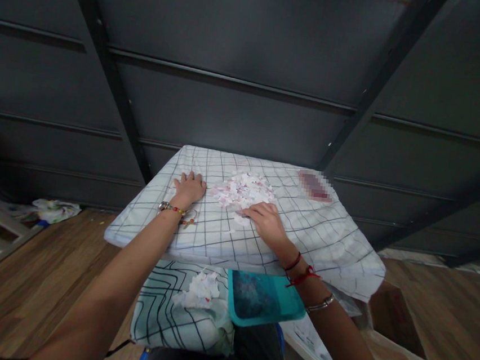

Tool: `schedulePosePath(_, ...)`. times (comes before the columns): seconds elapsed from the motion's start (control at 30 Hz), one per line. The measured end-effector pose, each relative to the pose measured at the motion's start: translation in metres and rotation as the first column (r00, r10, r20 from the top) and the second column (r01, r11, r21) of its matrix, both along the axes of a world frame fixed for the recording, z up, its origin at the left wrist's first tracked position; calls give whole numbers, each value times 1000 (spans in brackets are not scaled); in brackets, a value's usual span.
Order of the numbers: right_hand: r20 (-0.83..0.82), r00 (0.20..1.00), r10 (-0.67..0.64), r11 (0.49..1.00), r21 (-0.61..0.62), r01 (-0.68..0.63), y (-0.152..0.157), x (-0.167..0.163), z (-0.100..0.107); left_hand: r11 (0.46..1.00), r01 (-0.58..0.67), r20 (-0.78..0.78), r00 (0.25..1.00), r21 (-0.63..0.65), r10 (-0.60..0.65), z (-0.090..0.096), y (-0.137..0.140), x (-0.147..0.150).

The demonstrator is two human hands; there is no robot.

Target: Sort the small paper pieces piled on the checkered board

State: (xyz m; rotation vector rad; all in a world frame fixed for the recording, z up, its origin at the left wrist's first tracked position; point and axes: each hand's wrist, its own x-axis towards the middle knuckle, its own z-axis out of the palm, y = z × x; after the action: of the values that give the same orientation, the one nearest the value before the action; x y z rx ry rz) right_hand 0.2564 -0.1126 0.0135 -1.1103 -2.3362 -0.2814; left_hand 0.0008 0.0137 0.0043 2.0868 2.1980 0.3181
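A loose pile of small torn white scraps (247, 191), some with pink or red marks, lies mid-table on a white checked cloth (216, 245). My left hand (190, 188) rests flat on the cloth left of the pile, fingers spread and holding nothing. At the pile's near edge is my right hand (265, 222), its fingers drawn together with the tips down among the scraps. Whatever is between those fingertips is too small to make out. A few more scraps (241, 218) lie by the right fingertips.
Below the table edge, a teal tray (266, 320) sits beside a checked cushion or cloth (166, 331) bearing a clump of white scraps (204, 290). A blurred-out reddish item (314, 186) lies at the table's far right. Behind stands a dark panel wall (238, 112); a cardboard box (398, 320) is on the floor.
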Motion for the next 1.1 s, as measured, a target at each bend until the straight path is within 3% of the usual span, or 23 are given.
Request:
schedulePosePath(0.17,-58,998,-27,1000,4,27,-2,0,1,1000,-12,-18,1000,-8,12,-1,2,0)
schedulePosePath(0.47,-16,998,62,998,25,-62,-2,2,0,1000,-12,-17,1000,-13,11,-4,4,0)
schedulePosePath(0.87,-36,994,-101,994,28,102,4,2,-5,1000,-12,-16,1000,-14,11,1,0,1)
schedulePosePath(1.1,12,1000,5,1000,6,-6,-1,-1,-1,1000,-11,-15,1000,-3,11,0,0,2)
